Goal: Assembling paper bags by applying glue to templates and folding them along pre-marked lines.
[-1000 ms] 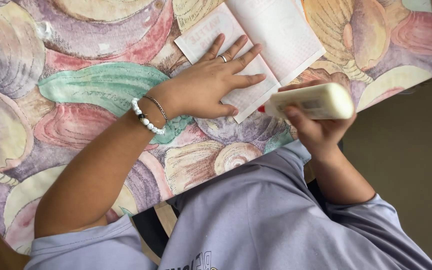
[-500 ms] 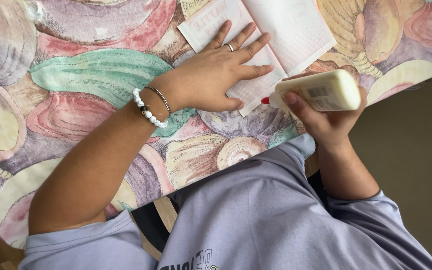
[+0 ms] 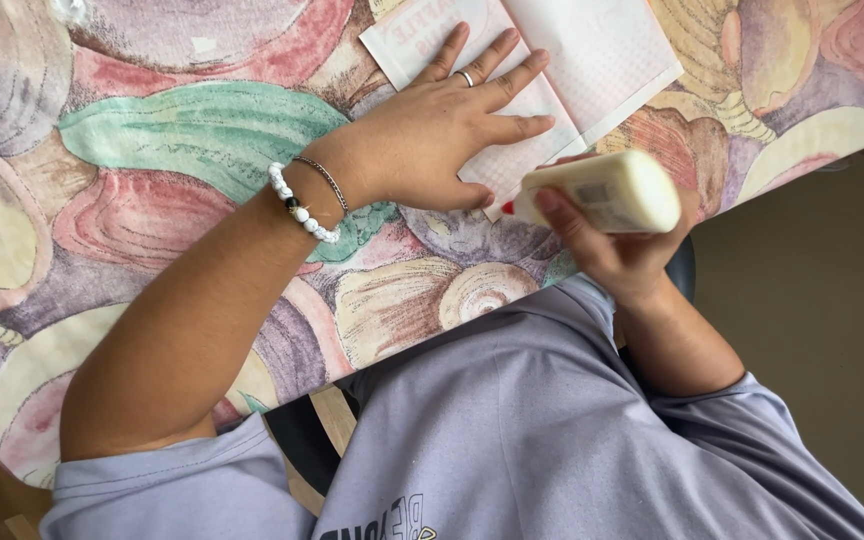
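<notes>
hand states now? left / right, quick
Left hand: open, palm flat, fingers spread, pressing on the open booklet.
Right hand: closed around the cream glue bottle, red tip pointing at the booklet's edge.

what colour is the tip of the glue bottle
Red, on the cream glue bottle, seen in the head view.

Matt paper booklet lies on a smooth printed tablecloth; beside the booklet, a glossy plastic bottle; shiny bead bracelet, soft cloth shirt.
</notes>
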